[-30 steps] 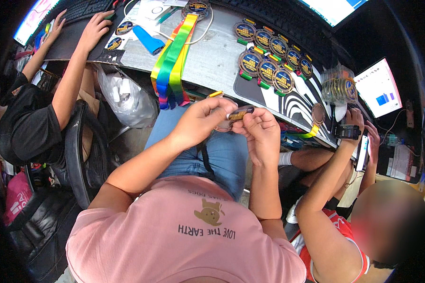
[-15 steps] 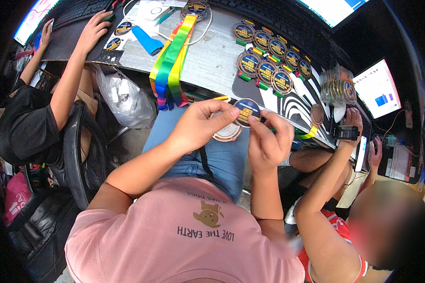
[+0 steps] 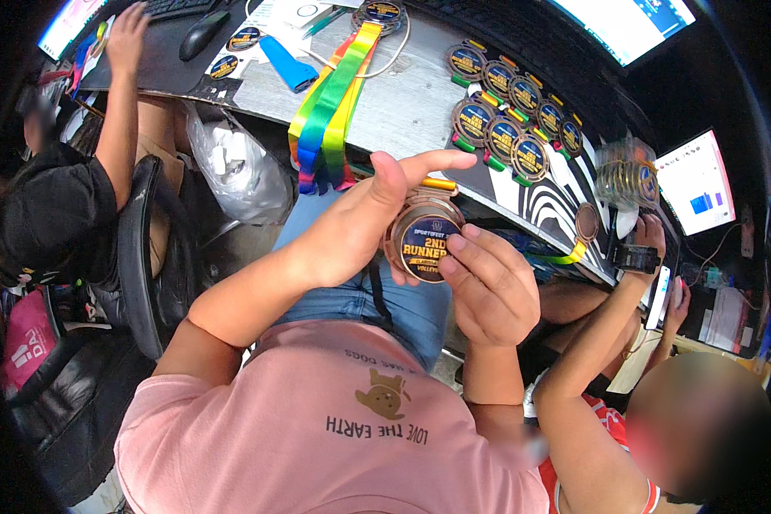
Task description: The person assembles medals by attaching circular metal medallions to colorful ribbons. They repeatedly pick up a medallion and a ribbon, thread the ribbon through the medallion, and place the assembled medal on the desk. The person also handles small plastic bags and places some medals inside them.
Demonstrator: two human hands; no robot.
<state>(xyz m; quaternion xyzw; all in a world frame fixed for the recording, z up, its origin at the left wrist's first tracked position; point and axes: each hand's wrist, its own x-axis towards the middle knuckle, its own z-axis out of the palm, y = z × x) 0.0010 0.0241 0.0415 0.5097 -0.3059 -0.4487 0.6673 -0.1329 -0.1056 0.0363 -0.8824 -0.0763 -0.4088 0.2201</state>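
A bronze-coloured medal (image 3: 442, 208) lies in my left hand (image 3: 351, 218), whose lower fingers pass behind it. My left thumb and index finger stick out away from the medal. Over its face sits a round dark blue label (image 3: 421, 249) with gold and white print. My right hand (image 3: 493, 287) pinches the label's right edge between thumb and fingertips. Whether the label is stuck down or only resting there, I cannot tell. Both hands are above my lap, in front of the desk edge.
Several labelled medals (image 3: 505, 133) lie in rows on the desk (image 3: 403, 107). Left of them are a medal with rainbow ribbons (image 3: 338, 107), a blue ribbon (image 3: 288, 64) and two loose labels (image 3: 224, 67). Wrapped medals (image 3: 625, 171) stand at right. Co-workers sit on both sides.
The label has come down onto the medal's face and both are closer to me. My left thumb and index finger have let go of the label; my right hand still pinches it.
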